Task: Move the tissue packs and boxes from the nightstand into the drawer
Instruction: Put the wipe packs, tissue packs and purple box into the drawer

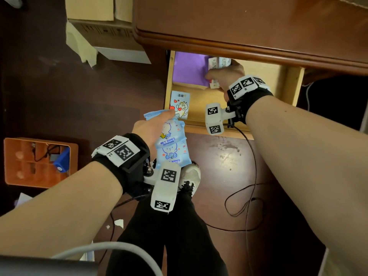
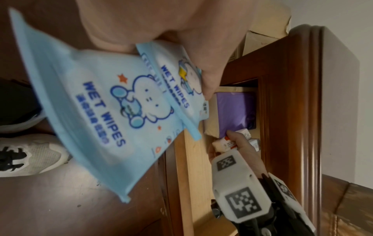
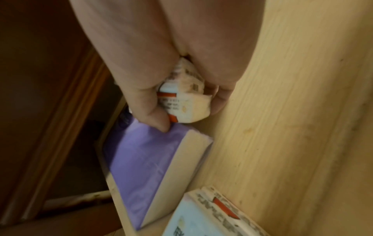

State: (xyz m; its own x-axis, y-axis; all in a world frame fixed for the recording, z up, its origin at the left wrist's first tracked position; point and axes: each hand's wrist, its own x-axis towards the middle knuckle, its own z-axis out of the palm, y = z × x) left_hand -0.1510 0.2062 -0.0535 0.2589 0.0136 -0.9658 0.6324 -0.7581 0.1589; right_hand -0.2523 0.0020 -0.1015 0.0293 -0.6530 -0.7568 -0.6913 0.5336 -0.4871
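The pale wooden drawer (image 1: pixel 291 84) stands pulled out under the dark nightstand top (image 1: pixel 249 22). My left hand (image 1: pixel 151 128) grips two light blue wet wipes packs (image 1: pixel 171 144) (image 2: pixel 105 102) just in front of the drawer's front left corner. My right hand (image 1: pixel 225 75) is inside the drawer and grips a small white tissue pack (image 3: pixel 185 102) with red print, next to a purple tissue pack (image 1: pixel 189 68) (image 3: pixel 141 162). A second white pack (image 1: pixel 218 62) (image 3: pixel 214 215) lies behind it. A blue cat-print pack (image 1: pixel 180 104) lies at the drawer's front left.
Cardboard boxes (image 1: pixel 103 30) stand on the dark floor left of the nightstand. An orange crate (image 1: pixel 39 162) with cables sits at far left. A black cable (image 1: pixel 249 186) trails across the floor below the drawer. My white shoe (image 1: pixel 190 176) is under the left hand.
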